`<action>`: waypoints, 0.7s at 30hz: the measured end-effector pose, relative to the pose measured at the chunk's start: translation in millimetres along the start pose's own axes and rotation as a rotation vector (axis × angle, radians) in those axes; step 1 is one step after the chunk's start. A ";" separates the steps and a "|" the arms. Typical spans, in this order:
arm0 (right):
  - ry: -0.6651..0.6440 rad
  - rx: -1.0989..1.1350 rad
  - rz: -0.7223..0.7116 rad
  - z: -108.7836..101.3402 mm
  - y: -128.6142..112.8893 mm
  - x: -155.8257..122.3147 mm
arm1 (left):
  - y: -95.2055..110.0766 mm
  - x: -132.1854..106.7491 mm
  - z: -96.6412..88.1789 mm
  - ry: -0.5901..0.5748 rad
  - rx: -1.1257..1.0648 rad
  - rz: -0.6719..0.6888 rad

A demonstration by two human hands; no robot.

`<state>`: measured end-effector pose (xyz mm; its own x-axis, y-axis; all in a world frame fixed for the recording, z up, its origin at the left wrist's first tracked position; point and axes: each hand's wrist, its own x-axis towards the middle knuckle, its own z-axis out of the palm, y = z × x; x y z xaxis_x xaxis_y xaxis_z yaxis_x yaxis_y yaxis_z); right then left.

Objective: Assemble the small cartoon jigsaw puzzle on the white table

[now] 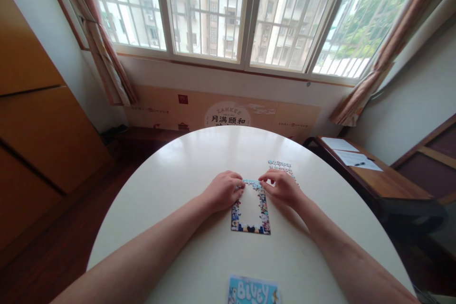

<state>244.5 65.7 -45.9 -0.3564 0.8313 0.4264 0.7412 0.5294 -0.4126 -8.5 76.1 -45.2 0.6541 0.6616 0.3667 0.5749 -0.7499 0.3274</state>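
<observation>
A rectangular border of joined jigsaw puzzle pieces (264,209) lies flat on the round white table (171,171), its middle showing bare table. My left hand (225,190) rests at the border's upper left corner, fingers stretched over the edge and thumb apart. At the upper right corner, my right hand (283,187) has thumb and index finger pinched together on a puzzle piece, which the fingertips mostly cover. Just beyond that hand, loose puzzle pieces (280,164) lie in rows, partly hidden by the hand.
Close to me on the table lies a blue box or card marked "Bluey" (253,290), cut off by the frame's bottom. Papers (356,159) rest on a wooden side table (402,183) to the right. Barred windows (206,9) and tied curtains (103,57) stand beyond.
</observation>
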 end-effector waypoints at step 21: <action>-0.103 -0.032 0.018 7.2 -11.3 0.0 | 1.6 0.2 -1.0 -0.019 0.014 -0.012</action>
<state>232.1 60.9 -47.0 -0.3986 0.8543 0.3336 0.7653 0.5103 -0.3923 -7.9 75.1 -43.7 0.6561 0.6707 0.3460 0.5898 -0.7417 0.3193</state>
